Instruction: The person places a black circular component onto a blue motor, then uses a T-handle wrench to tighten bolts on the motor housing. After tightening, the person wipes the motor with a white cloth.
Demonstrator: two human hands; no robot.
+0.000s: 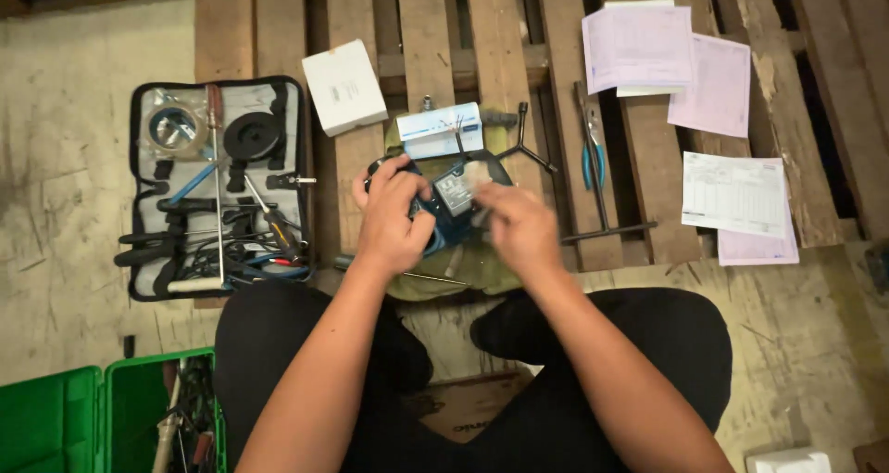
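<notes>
Both forearms lead to fingers: left hand (394, 215) grips half-hidden blue device (456, 198); blurred right hand (520, 227) unclear.

I sit at a slatted wooden pallet (426, 28) on a worn concrete floor (65, 112). On it lie an open grey tool pouch (289, 112) at left, a white cardboard box (344, 86), blue-handled pliers (593, 149) and pink and white paper forms (713, 84) at right. An open green plastic toolbox (56, 422) stands on the floor, near left.

Dark blue device (454, 200), green toolbox (111, 408), pink papers (639, 47), white box (344, 86)
</notes>
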